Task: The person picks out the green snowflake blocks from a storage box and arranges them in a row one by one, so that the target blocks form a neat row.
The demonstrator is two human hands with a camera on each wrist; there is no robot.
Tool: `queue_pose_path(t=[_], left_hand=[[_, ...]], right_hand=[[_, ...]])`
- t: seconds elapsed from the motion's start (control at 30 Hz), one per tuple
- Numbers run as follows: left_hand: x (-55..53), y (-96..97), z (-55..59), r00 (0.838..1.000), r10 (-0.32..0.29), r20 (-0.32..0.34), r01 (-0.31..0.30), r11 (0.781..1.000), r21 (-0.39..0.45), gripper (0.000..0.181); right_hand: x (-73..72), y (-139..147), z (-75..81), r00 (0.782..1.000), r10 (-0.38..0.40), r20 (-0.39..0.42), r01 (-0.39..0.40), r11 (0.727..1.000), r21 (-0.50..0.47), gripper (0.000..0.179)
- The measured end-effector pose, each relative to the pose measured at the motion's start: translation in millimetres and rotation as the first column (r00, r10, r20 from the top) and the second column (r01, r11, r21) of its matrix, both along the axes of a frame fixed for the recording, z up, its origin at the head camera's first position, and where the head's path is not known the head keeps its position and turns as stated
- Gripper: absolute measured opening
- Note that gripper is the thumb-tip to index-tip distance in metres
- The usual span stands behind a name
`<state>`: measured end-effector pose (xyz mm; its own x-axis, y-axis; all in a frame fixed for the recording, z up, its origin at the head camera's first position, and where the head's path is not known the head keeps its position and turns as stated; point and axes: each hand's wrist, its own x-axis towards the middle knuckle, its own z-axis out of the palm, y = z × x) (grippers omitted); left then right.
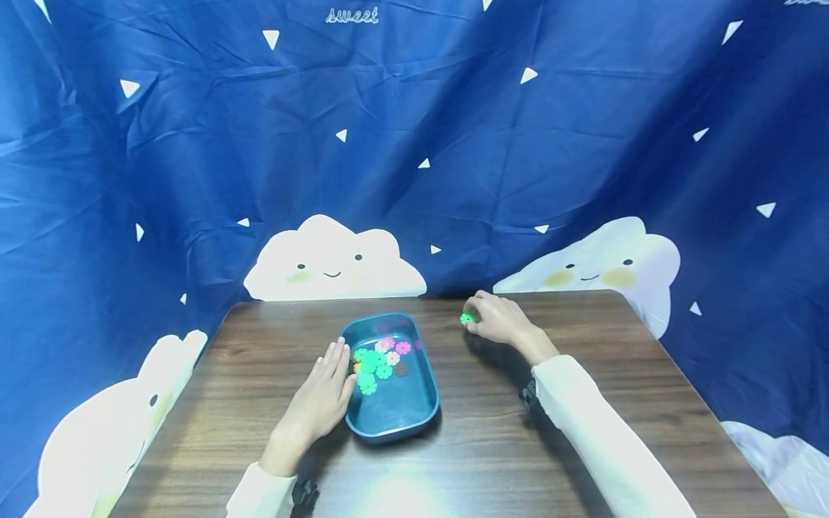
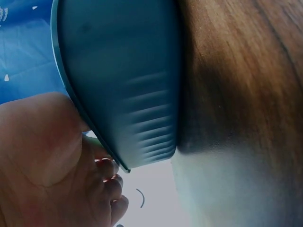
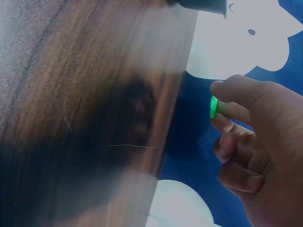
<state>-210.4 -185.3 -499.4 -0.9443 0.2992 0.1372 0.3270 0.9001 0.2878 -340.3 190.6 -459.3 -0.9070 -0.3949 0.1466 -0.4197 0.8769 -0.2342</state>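
A dark teal tray (image 1: 393, 426) holds several small flower-shaped plastic discs (image 1: 368, 362), most of them green, others pink, orange and brown. My left hand (image 1: 322, 392) rests along the tray's left rim, its fingers straight and the thumb spread at the edge. From the left wrist, the hand (image 2: 47, 156) shows beside the ridged outer wall. To the right of the tray, my right hand (image 1: 500, 318) pinches one green disc (image 1: 467, 318) between thumb and fingertips. The right wrist view has this disc (image 3: 214, 107) edge-on, with the other fingers curled behind it.
Both hands work over a brown wood-grain table (image 1: 492, 446). Behind its far edge hangs a blue curtain (image 1: 453, 144) with white triangles and smiling clouds (image 1: 333, 262). The tray's corner (image 3: 203, 4) shows at the top of the right wrist view.
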Motion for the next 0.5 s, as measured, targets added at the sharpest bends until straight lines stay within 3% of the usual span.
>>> queue_pose_path(t=[0.5], left_hand=[[-3.0, 0.2, -2.5, 1.0, 0.003, 0.014, -0.003, 1.0, 0.002, 0.062]], right_hand=[[-8.1, 6.5, -27.4, 0.996, -0.017, 0.092, 0.013, 0.999, 0.039, 0.025]])
